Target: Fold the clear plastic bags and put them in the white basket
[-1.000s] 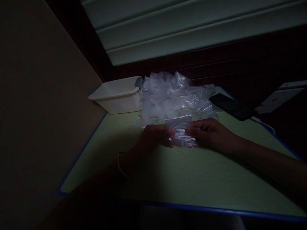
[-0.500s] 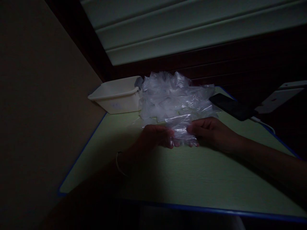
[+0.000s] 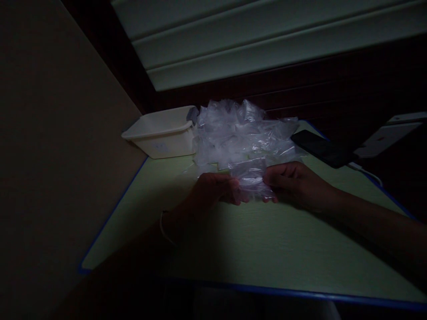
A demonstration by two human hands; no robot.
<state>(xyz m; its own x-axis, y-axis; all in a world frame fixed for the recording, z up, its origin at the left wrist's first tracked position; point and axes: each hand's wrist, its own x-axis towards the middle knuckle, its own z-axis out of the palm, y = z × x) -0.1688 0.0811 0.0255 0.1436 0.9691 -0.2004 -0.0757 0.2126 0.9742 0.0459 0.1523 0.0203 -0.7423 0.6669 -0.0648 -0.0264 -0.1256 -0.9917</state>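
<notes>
A clear plastic bag (image 3: 251, 178) is stretched between my two hands, low over the table. My left hand (image 3: 216, 189) pinches its left side, with the thumb on top and fingers underneath. Its right side is held the same way by my right hand (image 3: 293, 183). Fingertips show through or below the bag's near edge. Just beyond lies a crumpled heap of clear plastic bags (image 3: 233, 133). Whether the bag in my hands holds anything cannot be made out in the dim light.
Left of the heap stands a cream plastic bin (image 3: 167, 140). A dark phone (image 3: 322, 148) lies at the right, near a white cable (image 3: 365, 173) and a white box-like thing (image 3: 387, 138). The pale green table (image 3: 267, 253) has a blue edge. Behind are slatted panels (image 3: 233, 49).
My right hand has shifted very slightly to the right along the bag. The left hand and everything else stay almost the same.
</notes>
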